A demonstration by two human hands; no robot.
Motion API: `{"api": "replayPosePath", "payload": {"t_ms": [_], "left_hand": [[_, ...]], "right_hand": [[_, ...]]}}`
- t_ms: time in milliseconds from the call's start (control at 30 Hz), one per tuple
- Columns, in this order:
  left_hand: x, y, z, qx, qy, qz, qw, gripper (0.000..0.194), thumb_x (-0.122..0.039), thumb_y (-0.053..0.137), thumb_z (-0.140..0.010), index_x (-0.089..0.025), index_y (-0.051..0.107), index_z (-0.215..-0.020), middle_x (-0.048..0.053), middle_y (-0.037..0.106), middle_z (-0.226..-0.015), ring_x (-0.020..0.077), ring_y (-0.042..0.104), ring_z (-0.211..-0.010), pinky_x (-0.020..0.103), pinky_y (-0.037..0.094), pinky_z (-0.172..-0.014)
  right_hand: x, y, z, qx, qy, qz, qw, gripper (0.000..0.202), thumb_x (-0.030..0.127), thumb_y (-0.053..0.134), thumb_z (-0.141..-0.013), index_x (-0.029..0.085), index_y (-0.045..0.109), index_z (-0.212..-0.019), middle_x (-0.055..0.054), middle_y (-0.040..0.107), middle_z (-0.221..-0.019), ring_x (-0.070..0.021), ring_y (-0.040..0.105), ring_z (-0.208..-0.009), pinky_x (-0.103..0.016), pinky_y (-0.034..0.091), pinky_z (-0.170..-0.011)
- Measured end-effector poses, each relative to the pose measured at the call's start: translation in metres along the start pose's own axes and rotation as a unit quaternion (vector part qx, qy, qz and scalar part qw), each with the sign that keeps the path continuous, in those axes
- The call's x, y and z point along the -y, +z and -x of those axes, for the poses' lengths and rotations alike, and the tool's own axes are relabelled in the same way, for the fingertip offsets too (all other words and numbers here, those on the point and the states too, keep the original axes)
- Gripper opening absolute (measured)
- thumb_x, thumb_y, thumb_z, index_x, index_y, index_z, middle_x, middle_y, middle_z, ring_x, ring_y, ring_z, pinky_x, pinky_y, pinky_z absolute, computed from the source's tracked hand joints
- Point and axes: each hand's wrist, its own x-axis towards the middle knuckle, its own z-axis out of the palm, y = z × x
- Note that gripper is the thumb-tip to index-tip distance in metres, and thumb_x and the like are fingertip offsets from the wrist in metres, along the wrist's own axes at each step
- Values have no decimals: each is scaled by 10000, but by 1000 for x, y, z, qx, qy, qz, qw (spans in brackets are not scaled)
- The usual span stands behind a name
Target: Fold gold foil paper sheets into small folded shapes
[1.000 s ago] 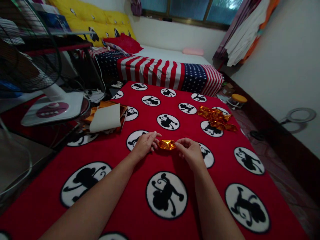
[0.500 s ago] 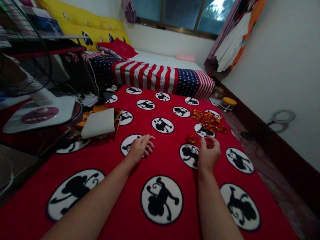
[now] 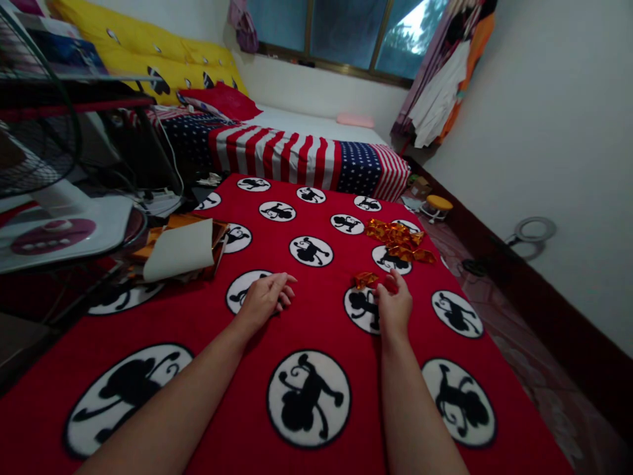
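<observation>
The shiny, creased orange foil piece [image 3: 364, 281], just left of the person's right hand [image 3: 396, 300], its fingers loosely curled and parted, looks light, slick and easily crushed, probably best held gently by its ends, while the left hand [image 3: 264, 300] lies slack, fingers apart, on the soft-looking red blanket [image 3: 319, 313].

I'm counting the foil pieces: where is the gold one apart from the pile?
In the head view, the gold foil piece is right of centre against the red blanket, just left of the right hand and nearer than the foil pile.
</observation>
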Motion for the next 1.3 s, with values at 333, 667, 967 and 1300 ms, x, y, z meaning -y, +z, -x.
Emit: {"api": "replayPosePath", "payload": {"t_ms": [333, 667, 967, 1300], "left_hand": [[0, 1, 1, 8, 20, -50, 999, 481, -548, 446, -878, -124, 657, -962, 52, 640, -732, 120, 583, -564, 183, 400, -419], [-10, 2, 7, 67, 85, -84, 991, 515, -497, 514, -875, -203, 540, -1297, 117, 639, -1200, 151, 651, -766, 201, 450, -518], [-7, 7, 3, -19, 88, -156, 984, 359, -332, 636, -781, -150, 642, -1089, 70, 708, -929, 157, 644, -743, 261, 502, -689], [-9, 12, 2, -84, 76, -254, 961, 118, -242, 591, -753, -150, 665, -750, 20, 676, -666, 121, 582, -579, 217, 405, -573]], "right_hand": [[18, 12, 11, 52, -50, 38, 997, 310, 320, 554, -788, 141, 722, -978, -108, 741, -906, -220, 687, -820, -319, 515, -770], [62, 37, 49, 199, -82, 49, 975, 215, 285, 584, -758, 169, 734, -859, -60, 736, -760, -199, 673, -675, -276, 504, -629], [67, 48, 67, 218, 13, 20, 976, 159, 320, 569, -777, 173, 631, -761, -17, 655, -556, -164, 615, -439, -223, 436, -420], [67, 48, 68, 244, 13, 78, 966, 210, 362, 578, -781, 176, 634, -702, -28, 656, -541, -159, 612, -440, -216, 433, -438]]}}
